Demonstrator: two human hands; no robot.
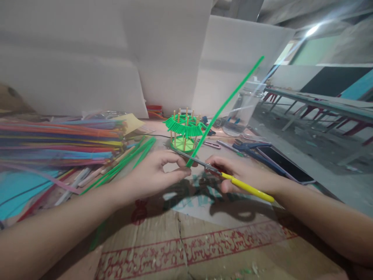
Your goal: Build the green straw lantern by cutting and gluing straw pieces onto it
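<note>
My left hand (163, 171) pinches the lower end of a long green pipe cleaner (227, 102), which slants up to the right. In my right hand (236, 169) is a pair of scissors with yellow handles (247, 187), seen nearly edge-on. The metal blades reach left to the pipe cleaner's lower end, close to my left fingertips; whether they are apart is unclear. Just behind my hands stands a small round model (184, 130) with wooden sticks, a green fringed roof and a green base.
Bundles of coloured pipe cleaners (58, 142) lie at left, with loose green ones (125, 163) nearer. At right are a phone (287, 164), a dark blue-handled tool (247, 146) and a clear plastic container (243, 107). White boards (171, 58) stand behind; printed cardboard (163, 249) covers the front.
</note>
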